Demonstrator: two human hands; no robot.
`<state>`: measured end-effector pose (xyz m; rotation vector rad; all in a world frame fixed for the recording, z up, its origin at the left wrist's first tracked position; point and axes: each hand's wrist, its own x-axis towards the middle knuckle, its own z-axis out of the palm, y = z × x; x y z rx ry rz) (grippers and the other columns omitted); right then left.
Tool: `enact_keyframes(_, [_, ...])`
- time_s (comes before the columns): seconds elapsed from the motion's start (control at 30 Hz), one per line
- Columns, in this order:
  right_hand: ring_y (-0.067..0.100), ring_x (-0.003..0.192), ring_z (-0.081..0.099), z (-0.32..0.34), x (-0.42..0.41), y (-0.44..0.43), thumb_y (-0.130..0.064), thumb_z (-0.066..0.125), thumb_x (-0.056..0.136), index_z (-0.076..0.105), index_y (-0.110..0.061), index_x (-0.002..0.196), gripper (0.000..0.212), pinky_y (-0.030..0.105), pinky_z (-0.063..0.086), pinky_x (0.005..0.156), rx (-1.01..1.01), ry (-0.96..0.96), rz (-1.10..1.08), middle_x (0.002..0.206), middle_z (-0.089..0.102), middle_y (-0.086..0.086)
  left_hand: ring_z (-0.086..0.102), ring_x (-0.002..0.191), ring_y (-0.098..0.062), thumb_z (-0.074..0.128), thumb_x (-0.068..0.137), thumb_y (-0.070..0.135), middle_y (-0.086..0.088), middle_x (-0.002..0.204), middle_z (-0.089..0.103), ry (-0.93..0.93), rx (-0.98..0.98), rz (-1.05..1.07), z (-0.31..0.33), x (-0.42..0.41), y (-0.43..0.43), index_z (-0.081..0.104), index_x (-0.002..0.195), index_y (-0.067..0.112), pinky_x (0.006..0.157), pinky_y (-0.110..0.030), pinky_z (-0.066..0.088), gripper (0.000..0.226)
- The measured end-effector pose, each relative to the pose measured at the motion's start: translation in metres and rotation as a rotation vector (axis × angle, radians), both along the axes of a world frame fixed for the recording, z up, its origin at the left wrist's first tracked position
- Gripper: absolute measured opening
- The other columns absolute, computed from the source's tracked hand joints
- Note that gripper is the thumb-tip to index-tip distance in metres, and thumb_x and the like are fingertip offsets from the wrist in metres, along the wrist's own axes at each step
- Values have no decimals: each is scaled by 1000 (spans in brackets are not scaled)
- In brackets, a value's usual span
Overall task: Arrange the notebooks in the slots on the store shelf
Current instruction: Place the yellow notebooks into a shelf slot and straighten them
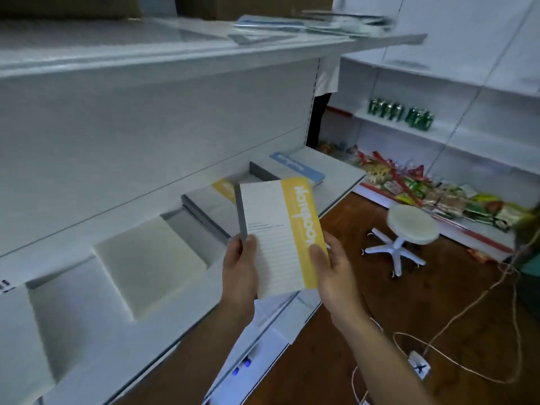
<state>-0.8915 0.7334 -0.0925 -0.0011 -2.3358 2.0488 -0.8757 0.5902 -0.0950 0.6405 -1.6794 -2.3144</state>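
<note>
I hold a white notebook with a yellow band [277, 235] in front of the white store shelf [163, 325]. My left hand [239, 267] grips its lower left edge by the grey spine. My right hand [330, 261] grips the lower right edge, thumb on the yellow band. The shelf has slots separated by grey dividers [204, 214]. One slot holds a cream notebook [149, 264]. Behind the held notebook, another slot shows a yellow-banded notebook [225, 187]. A blue-banded notebook [295, 168] lies in the far slot.
An upper shelf [175, 54] overhangs, with blurred papers [315, 24] on it. A white round stool [409, 226] stands on the brown floor at right. Cables [455, 317] trail across the floor. Snack packets [423, 191] and green cans [400, 112] fill the far shelving. A person in white [324, 83] stands behind.
</note>
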Motion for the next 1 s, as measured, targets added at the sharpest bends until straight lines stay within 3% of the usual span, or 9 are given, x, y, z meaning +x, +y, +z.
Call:
enact_keyframes(0.2, [2,97,61,-1,-92,-3,-27,48,99,50,-34,126,28,23,49,76,111,16,150,108,62,-17,60,93,-12,43,102,29,5,98,67,51,-74,124,3,-72,1,60,103,22,80,-26,46,18])
enact_keyframes(0.33, [-12,91,54,-6,-148,-24,-31,47,99,43,-33,133,35,0,40,66,196,29,327,110,58,-19,55,80,-4,41,103,28,14,83,60,80,-189,290,2,-104,-9,54,94,24,72,-16,42,17])
enact_keyframes(0.43, [-19,91,53,-4,-180,-39,-34,47,99,37,-37,138,40,-2,40,66,216,33,508,113,56,-23,60,77,2,40,103,28,9,88,63,44,-286,400,6,-119,-16,52,98,24,68,-12,45,14])
enact_keyframes(0.5, [-19,94,54,-7,-200,-49,-35,47,98,35,-44,135,39,3,44,74,239,51,609,112,55,-29,62,85,0,41,102,35,5,95,63,-11,-378,472,3,-128,-21,51,100,29,68,-13,46,11])
enact_keyframes(0.63, [2,100,58,-18,-231,-65,-39,49,97,38,-39,131,36,27,48,89,325,48,765,116,57,-18,48,113,-23,39,101,35,-4,117,54,-270,-722,526,-19,-148,-35,48,118,18,98,-39,40,26])
enact_keyframes(0.73, [8,103,58,-35,-243,-73,-40,51,93,44,-32,121,29,35,49,92,400,27,843,117,58,-10,40,126,-25,34,96,30,-9,132,51,-431,-865,582,-34,-153,-46,46,133,8,108,-35,27,45])
enact_keyframes(0.8, [15,119,54,-52,-247,-80,-59,49,84,39,-26,130,57,43,47,100,457,-3,883,134,52,-3,39,131,-26,38,95,25,-9,139,49,-519,-895,586,-41,-152,-54,43,139,9,112,-38,27,46])
enact_keyframes(0.87, [19,128,48,-67,-250,-86,-70,42,76,32,-25,140,79,46,43,104,475,-39,905,144,45,-1,44,127,-27,42,95,19,-8,136,51,-572,-850,558,-47,-152,-62,45,135,13,109,-45,35,41])
enact_keyframes(1.0, [20,125,50,-67,-247,-89,-64,39,78,31,-24,142,76,45,45,102,467,-28,897,142,46,0,57,103,-26,40,96,19,-7,114,57,-535,-647,456,-44,-151,-65,48,117,18,81,-39,53,23])
